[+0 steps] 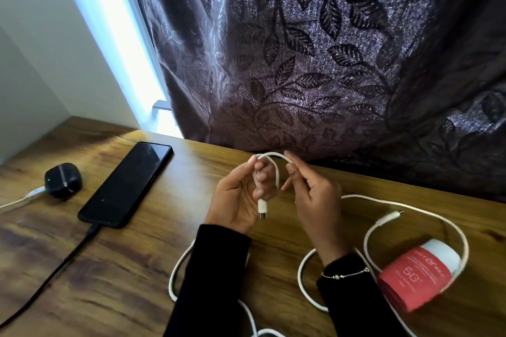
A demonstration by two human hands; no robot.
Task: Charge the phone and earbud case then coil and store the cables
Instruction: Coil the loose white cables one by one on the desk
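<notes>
White cable (276,169), held above the table centre: its connector end hangs down beside the left palm, and a first small loop arches from the left hand (235,200) across to the right hand (312,200). The left hand has fingers curled round the cable just above the plug; the right hand pinches the top of the loop between thumb and fingertips, the other fingers loosely bent. The cable's slack trails toward 5 o'clock, sweeping round a red tube (419,273) lying on the wooden table (123,268), with its other plug resting at about 3 o'clock from the hands. At 9 o'clock lies the phone (126,183), screen dark, a black cable (54,271) entering its near end; further toward 9 o'clock sits the earbud case (63,180), a green light showing, a second white lead (24,197) meeting its left side. A patterned curtain (328,49) hangs at 12 o'clock. Judged stage: coiling begun, one turn formed. Risks: the slack encircling the red tube may snag and drag it as turns are drawn in; the loose pinch may let the loop spring open; tight turns could kink the cable near the plug.
</notes>
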